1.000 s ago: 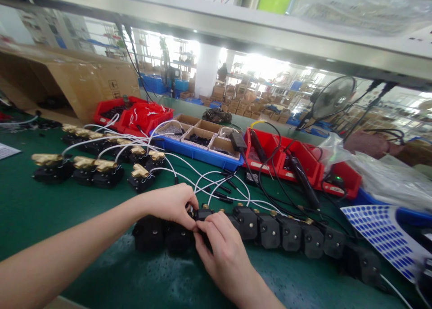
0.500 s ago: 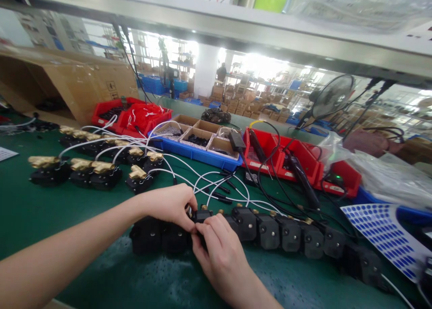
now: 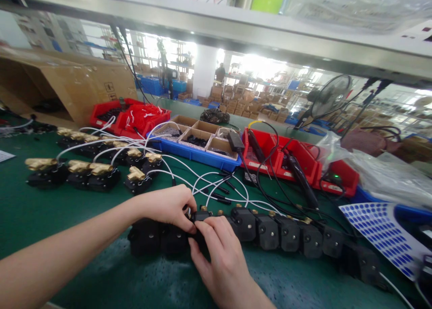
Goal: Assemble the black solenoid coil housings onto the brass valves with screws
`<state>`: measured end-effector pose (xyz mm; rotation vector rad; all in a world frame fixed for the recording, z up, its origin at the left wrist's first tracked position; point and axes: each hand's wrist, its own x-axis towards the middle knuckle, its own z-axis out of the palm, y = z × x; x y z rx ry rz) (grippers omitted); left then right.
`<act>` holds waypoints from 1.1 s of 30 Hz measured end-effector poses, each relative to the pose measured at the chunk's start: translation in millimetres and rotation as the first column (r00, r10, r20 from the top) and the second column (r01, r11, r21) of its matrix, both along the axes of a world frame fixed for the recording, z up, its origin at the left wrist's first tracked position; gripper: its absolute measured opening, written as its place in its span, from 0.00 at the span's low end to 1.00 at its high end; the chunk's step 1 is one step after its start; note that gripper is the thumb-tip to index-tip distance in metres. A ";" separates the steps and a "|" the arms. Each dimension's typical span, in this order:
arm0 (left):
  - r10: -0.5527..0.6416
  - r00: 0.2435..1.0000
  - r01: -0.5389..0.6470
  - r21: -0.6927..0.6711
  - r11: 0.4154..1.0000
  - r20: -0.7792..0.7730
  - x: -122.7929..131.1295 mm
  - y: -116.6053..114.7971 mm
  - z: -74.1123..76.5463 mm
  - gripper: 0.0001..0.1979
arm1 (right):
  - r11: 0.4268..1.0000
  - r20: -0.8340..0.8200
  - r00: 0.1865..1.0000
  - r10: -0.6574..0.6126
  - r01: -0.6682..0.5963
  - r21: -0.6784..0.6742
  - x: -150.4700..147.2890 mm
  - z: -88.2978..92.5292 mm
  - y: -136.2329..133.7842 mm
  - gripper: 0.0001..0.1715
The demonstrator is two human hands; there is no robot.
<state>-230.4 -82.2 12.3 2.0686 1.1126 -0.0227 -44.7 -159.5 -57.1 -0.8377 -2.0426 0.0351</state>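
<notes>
My left hand [image 3: 173, 208] reaches in from the left, thumb and fingers curled down on the back of a black box-shaped unit with a brass fitting. My right hand [image 3: 222, 255] is closed on the front of the same black unit [image 3: 200, 242], its thumb below and fingertips close to the left thumb. Most of that unit is hidden by both hands. On the left, two dark units [image 3: 145, 239] stand beside it. A row of similar black units [image 3: 268, 232], with small brass ends at the back, runs off to the right.
More units with brass valve bodies [image 3: 79, 166] and white cables [image 3: 162, 158] lie at the left. Behind stand red bins [image 3: 263, 163], a blue tray [image 3: 189, 154] of small boxes and a cardboard box [image 3: 91, 82]. A sheet of blue dots [image 3: 381, 237] lies right; a shelf [image 3: 202, 19] crosses above.
The right thumb has shifted slightly left and the right fingers have moved a little on the black unit. The left hand keeps its hold. The whole view has shifted slightly.
</notes>
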 end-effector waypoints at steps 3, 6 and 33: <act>-0.020 0.999 0.020 0.003 1.000 0.033 -0.7 0.0 -0.6 0.10 | 1.000 -0.014 1.000 0.004 -0.004 0.016 5.5 3.5 1.8 0.11; -0.051 0.998 0.051 0.017 0.999 0.029 0.0 1.7 0.1 0.10 | 0.998 0.054 0.997 0.049 -0.047 -0.040 8.1 4.6 5.6 0.08; 0.543 0.805 -0.566 0.034 0.824 0.238 -26.7 12.5 0.5 0.33 | 0.850 0.673 0.676 0.302 0.129 -0.511 -9.4 25.7 156.2 0.07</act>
